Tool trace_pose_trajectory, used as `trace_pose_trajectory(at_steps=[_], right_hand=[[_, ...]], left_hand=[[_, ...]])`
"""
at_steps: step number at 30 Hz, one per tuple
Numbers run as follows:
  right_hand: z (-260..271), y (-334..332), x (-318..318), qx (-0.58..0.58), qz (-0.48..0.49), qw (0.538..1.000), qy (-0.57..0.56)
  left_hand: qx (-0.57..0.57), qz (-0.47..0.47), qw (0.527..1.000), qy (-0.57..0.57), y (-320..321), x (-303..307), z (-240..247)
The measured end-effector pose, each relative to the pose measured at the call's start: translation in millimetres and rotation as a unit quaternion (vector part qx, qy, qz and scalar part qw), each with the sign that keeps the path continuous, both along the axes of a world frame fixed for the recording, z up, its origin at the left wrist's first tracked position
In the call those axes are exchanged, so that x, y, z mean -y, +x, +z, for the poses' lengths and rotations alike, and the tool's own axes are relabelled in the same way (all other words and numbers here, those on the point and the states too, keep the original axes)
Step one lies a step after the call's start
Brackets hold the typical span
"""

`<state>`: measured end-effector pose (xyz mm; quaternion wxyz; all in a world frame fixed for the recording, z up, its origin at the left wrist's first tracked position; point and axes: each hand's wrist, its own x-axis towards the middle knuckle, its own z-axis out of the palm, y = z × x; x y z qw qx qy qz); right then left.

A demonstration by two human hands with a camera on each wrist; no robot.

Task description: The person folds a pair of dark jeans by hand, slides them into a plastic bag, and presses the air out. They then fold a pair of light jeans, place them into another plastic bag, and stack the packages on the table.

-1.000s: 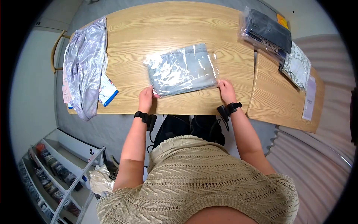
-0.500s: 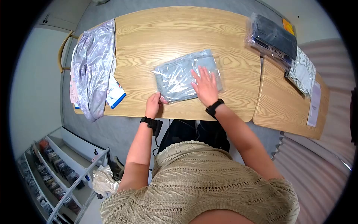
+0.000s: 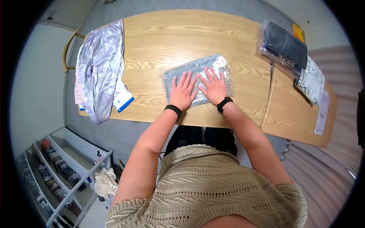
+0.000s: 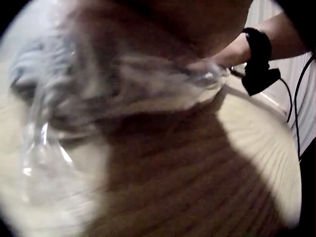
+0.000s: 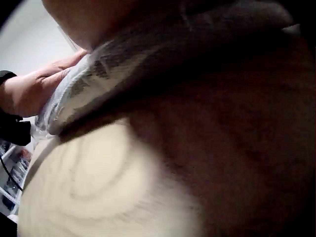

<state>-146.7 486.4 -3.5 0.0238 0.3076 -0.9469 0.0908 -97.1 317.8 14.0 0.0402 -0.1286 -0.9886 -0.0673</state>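
A folded grey garment in a clear plastic bag lies flat near the front middle of the wooden table. My left hand presses down on the bag's left half with straight, spread fingers. My right hand presses flat on its right half, close beside the left. In the left wrist view the bag is a blur under my palm, with the right hand's wrist strap beyond. The right wrist view shows the bag's edge and my left hand.
A shiny lilac garment drapes over the table's left end, with a white and blue packet beneath it. Bagged dark clothes and a patterned packet sit at the far right. A shelf rack stands on the floor, lower left.
My left hand let go of the bag's near left corner and moved up flat onto it. My right hand came from the bag's right edge onto its top.
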Motion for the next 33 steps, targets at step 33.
trace_pose_trajectory(at_steps=[33], right_hand=[[-10.7,8.0,11.5,0.032,0.015,0.999,-0.025]], left_hand=[[0.007,-0.005,1.0,0.028,-3.9,18.0,-5.6]])
